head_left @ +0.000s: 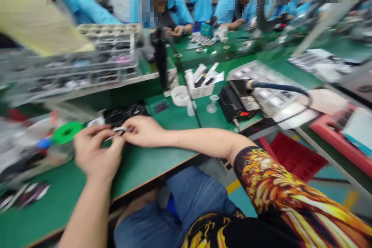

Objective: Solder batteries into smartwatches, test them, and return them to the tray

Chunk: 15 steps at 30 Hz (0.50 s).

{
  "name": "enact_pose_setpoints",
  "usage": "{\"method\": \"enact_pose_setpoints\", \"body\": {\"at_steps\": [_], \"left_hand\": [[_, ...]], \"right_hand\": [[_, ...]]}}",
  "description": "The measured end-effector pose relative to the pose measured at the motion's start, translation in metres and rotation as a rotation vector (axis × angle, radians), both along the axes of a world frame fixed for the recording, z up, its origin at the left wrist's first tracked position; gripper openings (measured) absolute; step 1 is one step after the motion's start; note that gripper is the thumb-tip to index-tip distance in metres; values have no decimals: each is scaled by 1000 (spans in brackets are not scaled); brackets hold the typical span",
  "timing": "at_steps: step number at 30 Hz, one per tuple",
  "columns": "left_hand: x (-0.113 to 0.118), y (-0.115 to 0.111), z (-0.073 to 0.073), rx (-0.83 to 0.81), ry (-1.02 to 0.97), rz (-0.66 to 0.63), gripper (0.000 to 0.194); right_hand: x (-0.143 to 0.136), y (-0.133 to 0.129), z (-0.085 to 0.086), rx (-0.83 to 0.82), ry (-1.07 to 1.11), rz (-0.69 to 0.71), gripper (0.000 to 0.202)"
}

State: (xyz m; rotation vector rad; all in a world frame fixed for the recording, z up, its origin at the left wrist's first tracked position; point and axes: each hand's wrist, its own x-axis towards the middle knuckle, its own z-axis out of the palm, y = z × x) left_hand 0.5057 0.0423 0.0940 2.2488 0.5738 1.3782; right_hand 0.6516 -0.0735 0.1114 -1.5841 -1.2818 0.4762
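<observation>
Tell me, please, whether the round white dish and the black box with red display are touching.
Apart: the head view shows green table and a pale spool between dish and box.

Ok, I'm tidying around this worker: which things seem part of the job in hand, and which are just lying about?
In use, it seems:
- small pale part, between left hand and right hand
- perhaps the black piece just beyond

Apparently lying about:
- green ring
- white bowl
- clear spool

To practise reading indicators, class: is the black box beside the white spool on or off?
On: the black box has a glowing red display, its digits too blurred to read.
</observation>
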Motion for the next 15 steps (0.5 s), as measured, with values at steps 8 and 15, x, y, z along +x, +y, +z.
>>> {"method": "enact_pose_setpoints", "body": {"at_steps": [8, 15], "left_hand": [[7, -12, 8, 78, 53, 60, 8], [4, -11, 6, 113, 36, 24, 7]], "right_hand": [[1, 9, -9, 70, 123, -46, 4], [1, 6, -4, 72, 116, -51, 6]]}}
